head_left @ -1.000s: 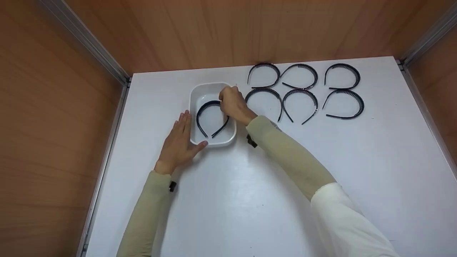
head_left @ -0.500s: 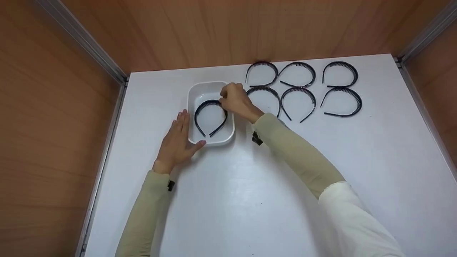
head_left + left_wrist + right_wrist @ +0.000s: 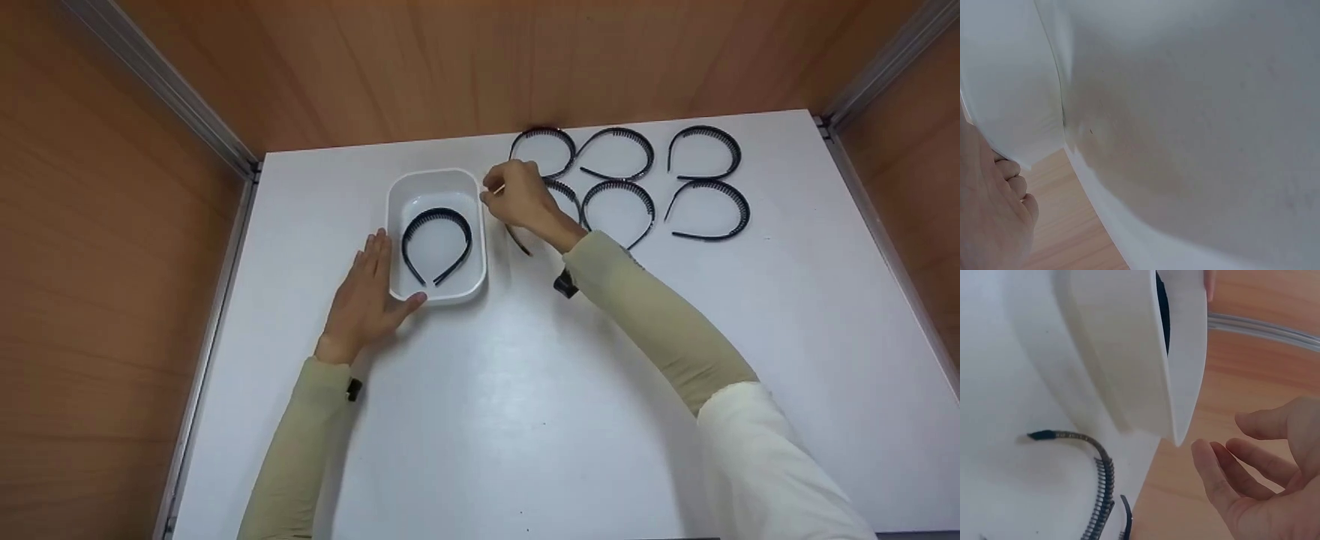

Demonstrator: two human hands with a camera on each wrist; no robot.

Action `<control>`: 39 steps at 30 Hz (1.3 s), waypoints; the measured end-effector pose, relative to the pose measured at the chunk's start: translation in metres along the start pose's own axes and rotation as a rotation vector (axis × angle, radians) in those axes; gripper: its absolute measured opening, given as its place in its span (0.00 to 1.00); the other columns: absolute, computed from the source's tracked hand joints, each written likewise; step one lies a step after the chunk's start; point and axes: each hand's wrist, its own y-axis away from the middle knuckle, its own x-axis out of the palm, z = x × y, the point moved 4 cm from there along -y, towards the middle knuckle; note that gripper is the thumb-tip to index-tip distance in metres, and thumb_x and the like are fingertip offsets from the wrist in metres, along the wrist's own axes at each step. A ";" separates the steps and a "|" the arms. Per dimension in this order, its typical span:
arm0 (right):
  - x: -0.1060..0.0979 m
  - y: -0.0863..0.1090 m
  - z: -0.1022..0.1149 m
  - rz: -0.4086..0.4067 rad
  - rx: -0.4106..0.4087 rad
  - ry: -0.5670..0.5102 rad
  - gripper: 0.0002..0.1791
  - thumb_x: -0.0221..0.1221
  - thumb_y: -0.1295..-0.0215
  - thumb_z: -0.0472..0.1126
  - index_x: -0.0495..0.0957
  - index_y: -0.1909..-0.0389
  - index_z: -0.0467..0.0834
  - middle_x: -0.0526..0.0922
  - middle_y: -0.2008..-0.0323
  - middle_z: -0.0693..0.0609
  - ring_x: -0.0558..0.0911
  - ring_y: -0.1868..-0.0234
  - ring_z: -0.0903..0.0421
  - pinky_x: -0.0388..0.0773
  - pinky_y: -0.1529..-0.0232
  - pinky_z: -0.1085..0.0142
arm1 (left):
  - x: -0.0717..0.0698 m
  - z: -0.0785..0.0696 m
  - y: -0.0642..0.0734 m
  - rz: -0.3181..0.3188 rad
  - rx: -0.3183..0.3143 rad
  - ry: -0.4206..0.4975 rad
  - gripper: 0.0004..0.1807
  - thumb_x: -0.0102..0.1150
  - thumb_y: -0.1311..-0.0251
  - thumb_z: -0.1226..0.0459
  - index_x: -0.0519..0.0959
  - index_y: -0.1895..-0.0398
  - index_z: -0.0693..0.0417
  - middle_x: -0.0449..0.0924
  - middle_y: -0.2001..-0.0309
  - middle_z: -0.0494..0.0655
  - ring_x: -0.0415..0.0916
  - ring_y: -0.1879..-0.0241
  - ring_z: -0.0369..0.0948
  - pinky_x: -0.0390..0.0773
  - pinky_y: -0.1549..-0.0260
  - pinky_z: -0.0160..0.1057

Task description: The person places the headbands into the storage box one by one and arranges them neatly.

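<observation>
A white plastic tray (image 3: 477, 281) stands on the table with dark toothed headbands (image 3: 436, 213) lying in it, nearly overlapping. My left hand (image 3: 360, 296) rests along the tray's left side, fingers straight, thumb at the near corner. Just right of the tray's far right corner is my right hand (image 3: 523, 196), over a black headband (image 3: 519, 241) that it partly hides. In the right wrist view the right hand (image 3: 1264, 467) has its thumb and fingers apart with nothing between them, beside the tray wall (image 3: 1123, 354).
Several more black toothed headbands (image 3: 705, 210) lie in two rows on the white table (image 3: 510, 420), at the far right. Wooden panels (image 3: 450, 67) with metal corner strips (image 3: 165, 90) enclose the table at the back and sides.
My right hand has let go of a headband in the tray and moved right, out over the tray's rim. The left hand stays at the tray's side.
</observation>
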 end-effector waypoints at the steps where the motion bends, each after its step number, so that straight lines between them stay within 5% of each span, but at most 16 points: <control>1: -0.003 0.001 -0.002 0.001 0.007 0.001 0.17 0.62 0.26 0.36 0.85 0.42 0.31 0.88 0.48 0.37 0.89 0.48 0.46 0.89 0.48 0.57 | 0.000 0.000 0.000 0.001 0.000 0.000 0.63 0.53 0.31 0.28 0.38 0.12 0.60 0.36 0.11 0.55 0.34 0.12 0.50 0.43 0.14 0.50; 22: -0.066 0.032 -0.038 -0.107 0.019 0.027 0.15 0.64 0.27 0.37 0.87 0.45 0.33 0.90 0.49 0.38 0.90 0.47 0.44 0.88 0.46 0.51 | 0.002 0.001 0.004 -0.069 0.021 0.027 0.63 0.56 0.32 0.30 0.42 0.13 0.62 0.38 0.12 0.56 0.37 0.12 0.51 0.44 0.14 0.51; 39: -0.128 0.048 -0.091 -0.211 0.055 0.094 0.15 0.64 0.27 0.37 0.87 0.46 0.33 0.90 0.49 0.37 0.90 0.48 0.41 0.87 0.55 0.59 | 0.005 0.000 0.003 -0.087 0.019 0.025 0.63 0.55 0.32 0.29 0.44 0.13 0.62 0.42 0.12 0.56 0.41 0.13 0.52 0.47 0.14 0.52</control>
